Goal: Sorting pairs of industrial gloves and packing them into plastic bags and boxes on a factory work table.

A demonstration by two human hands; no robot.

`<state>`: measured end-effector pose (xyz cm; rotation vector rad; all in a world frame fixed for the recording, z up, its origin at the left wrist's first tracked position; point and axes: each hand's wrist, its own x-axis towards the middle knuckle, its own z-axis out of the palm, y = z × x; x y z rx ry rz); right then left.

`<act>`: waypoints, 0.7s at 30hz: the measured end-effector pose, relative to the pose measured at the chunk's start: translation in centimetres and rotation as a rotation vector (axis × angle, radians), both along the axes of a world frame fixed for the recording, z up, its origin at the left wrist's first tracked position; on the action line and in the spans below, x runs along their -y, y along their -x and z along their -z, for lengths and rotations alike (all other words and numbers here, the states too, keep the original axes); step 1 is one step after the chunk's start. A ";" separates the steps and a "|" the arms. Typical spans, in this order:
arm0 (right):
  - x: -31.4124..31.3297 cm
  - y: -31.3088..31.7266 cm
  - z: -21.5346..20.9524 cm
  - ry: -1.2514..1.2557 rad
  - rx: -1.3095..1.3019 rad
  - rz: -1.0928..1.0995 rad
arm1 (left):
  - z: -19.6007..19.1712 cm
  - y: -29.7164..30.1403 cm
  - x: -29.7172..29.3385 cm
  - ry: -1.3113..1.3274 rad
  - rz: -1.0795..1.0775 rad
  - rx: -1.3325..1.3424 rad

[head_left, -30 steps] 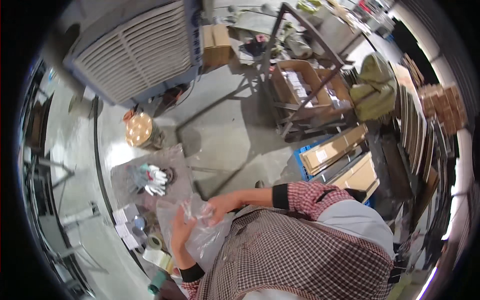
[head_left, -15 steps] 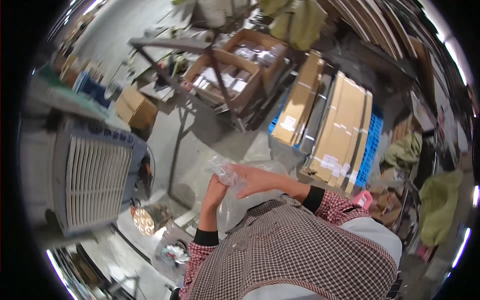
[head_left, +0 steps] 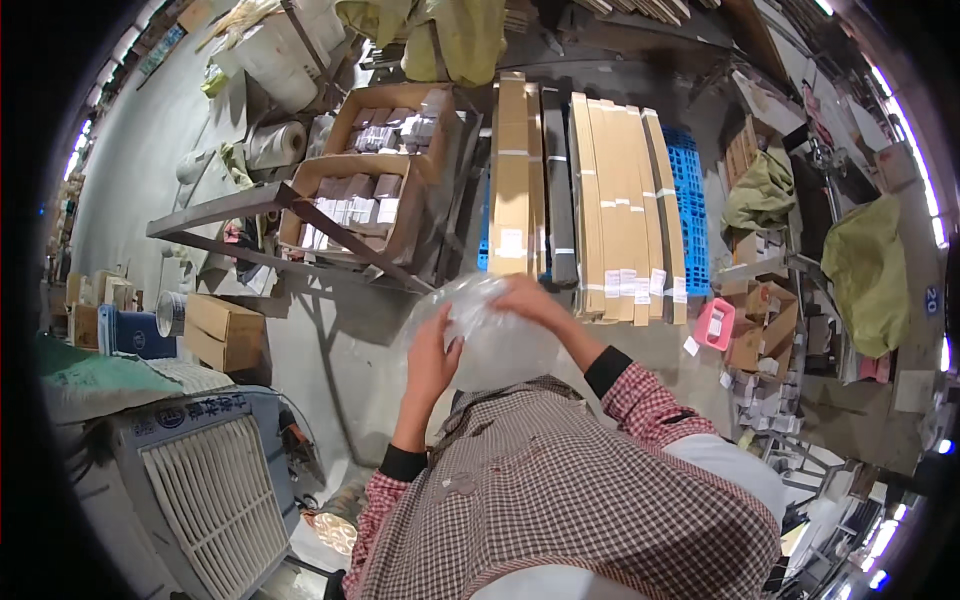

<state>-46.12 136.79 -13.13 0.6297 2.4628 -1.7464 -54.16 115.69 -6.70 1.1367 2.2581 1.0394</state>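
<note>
A large clear plastic bag [head_left: 480, 345] hangs in front of my checked apron, crumpled along its top. My left hand [head_left: 434, 345] grips its near-left side, thumb and fingers closing on the film. At the upper right of the bag, my right hand [head_left: 528, 300] pinches the gathered edge, its fingertips partly lost against the shiny plastic. The hands are a short way apart with bunched film between them. Through the bag the grey floor shows faintly, and I can make out nothing inside it.
Ahead stand a metal frame [head_left: 215, 215] and two open cartons [head_left: 405, 215] of wrapped packs. Long flat cardboard bundles [head_left: 615, 200] lie on a blue pallet [head_left: 688, 215]. A slatted air cooler [head_left: 215, 490] is at my left, a pink basket [head_left: 714, 324] at right.
My view has turned, so the cartons and pallet appear further left and straighter. My hands, close together before, have moved apart, and the bag's top is spread wider between them.
</note>
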 end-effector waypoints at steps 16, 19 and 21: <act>-26.5 0.5 19.4 -0.395 0.668 1.049 | 9.0 -3.3 5.7 0.648 -0.452 0.493; -29.1 1.6 20.0 -0.374 0.695 0.970 | 9.3 -4.5 3.7 0.620 -0.533 0.566; -32.1 1.5 22.6 -0.281 0.622 0.880 | 9.2 -4.0 1.5 0.581 -0.519 0.603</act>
